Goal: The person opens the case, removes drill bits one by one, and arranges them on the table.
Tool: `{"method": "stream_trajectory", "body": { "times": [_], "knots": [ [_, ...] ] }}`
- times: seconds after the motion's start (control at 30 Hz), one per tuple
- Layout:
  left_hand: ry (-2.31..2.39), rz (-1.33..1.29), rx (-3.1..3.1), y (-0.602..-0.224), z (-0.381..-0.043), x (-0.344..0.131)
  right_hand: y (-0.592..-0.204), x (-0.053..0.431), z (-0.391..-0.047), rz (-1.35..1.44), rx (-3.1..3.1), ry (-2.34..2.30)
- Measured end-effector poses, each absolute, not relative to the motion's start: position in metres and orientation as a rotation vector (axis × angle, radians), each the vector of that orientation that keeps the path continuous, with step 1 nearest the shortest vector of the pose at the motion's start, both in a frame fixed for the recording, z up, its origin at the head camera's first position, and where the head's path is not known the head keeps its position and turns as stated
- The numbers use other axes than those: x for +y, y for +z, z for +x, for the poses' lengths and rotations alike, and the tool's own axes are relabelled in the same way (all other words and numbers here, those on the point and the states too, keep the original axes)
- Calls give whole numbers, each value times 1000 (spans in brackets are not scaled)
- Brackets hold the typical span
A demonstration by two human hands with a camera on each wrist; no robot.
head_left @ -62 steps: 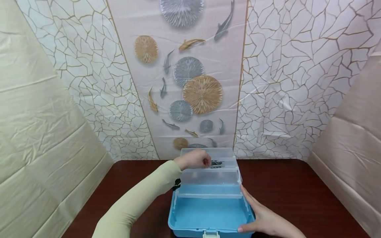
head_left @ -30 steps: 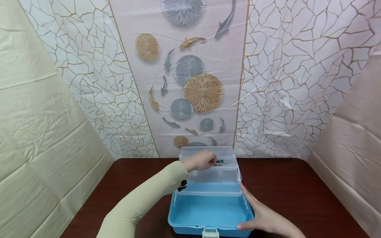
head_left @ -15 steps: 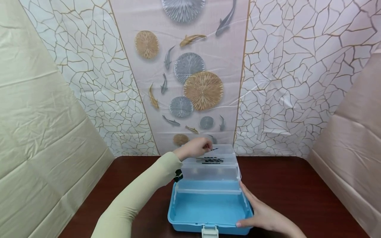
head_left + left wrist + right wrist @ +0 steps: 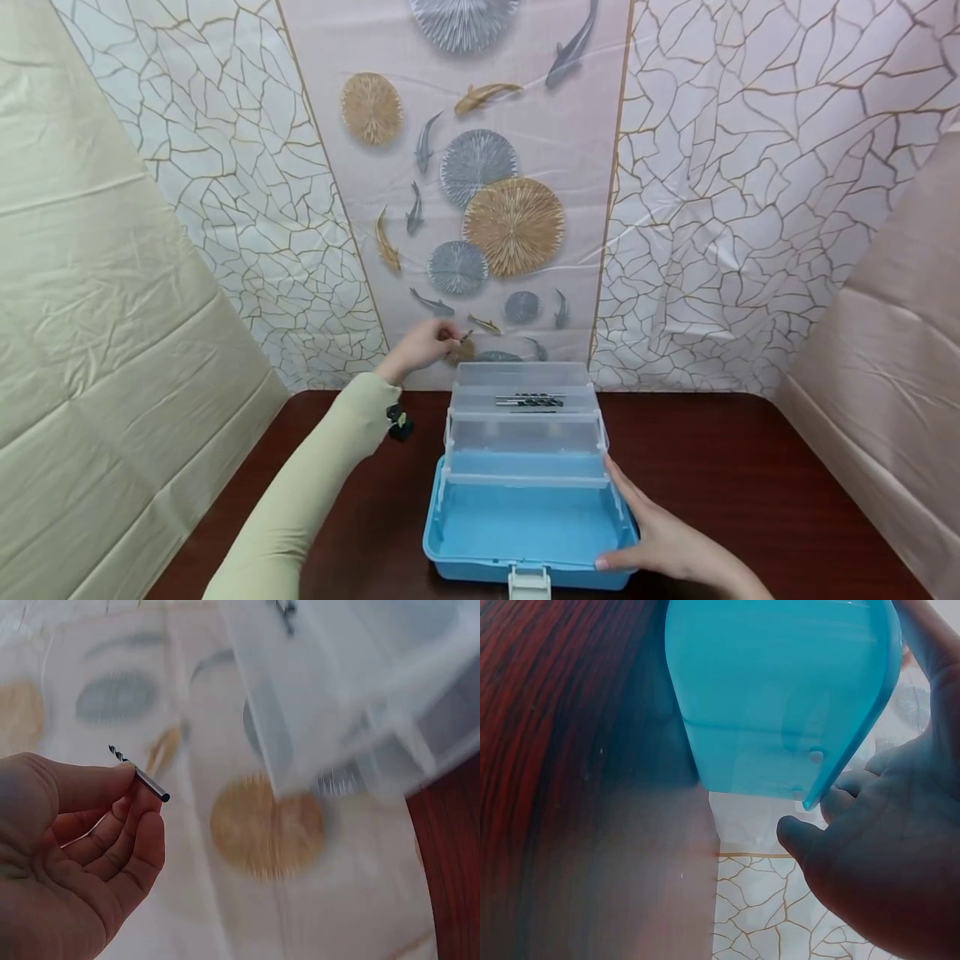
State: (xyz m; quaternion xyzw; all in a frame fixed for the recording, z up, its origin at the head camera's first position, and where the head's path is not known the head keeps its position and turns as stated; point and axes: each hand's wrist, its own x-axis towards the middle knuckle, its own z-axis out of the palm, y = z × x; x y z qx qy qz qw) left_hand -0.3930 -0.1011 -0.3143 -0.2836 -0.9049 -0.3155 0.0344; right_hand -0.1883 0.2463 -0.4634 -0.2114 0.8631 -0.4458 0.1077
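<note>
My left hand (image 4: 422, 346) is raised behind and left of the toolbox, pinching a short drill bit (image 4: 152, 785) between thumb and fingers. In the left wrist view its spiral end points up and left, and its smooth shank points down and right. The blue toolbox (image 4: 480, 568) stands unfolded, with translucent tiered trays (image 4: 525, 481) rising at its back. Several drill bits (image 4: 529, 402) lie side by side in the upper tray. With fingers extended, my right hand (image 4: 663, 540) rests along the box's right side, thumb at the front corner.
The dark red-brown table (image 4: 735, 467) lies beneath the toolbox. A pale latch (image 4: 529, 582) hangs at the box front. Patterned cloth (image 4: 517, 225) hangs close behind the table, with plain cloth (image 4: 112, 333) on the left side.
My left hand has lifted a drill bit out of the upper tray and moved it left, past the tray's edge. My right hand stays on the toolbox.
</note>
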Motion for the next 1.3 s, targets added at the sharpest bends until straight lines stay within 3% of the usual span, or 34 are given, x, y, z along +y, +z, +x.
{"method": "stream_trajectory", "body": {
  "times": [0.5, 1.1, 1.3],
  "knots": [
    [-1034, -432, -2761, -319, -386, -199, -466, 251, -189, -586, 2544, -1317],
    [-1115, -166, -2798, -442, -376, -211, -464, 252, -190, -617, 2527, -1339],
    [-1162, -113, -2819, -468, -372, -208, -466, 252, -191, -608, 2493, -1327]
  ]
}}
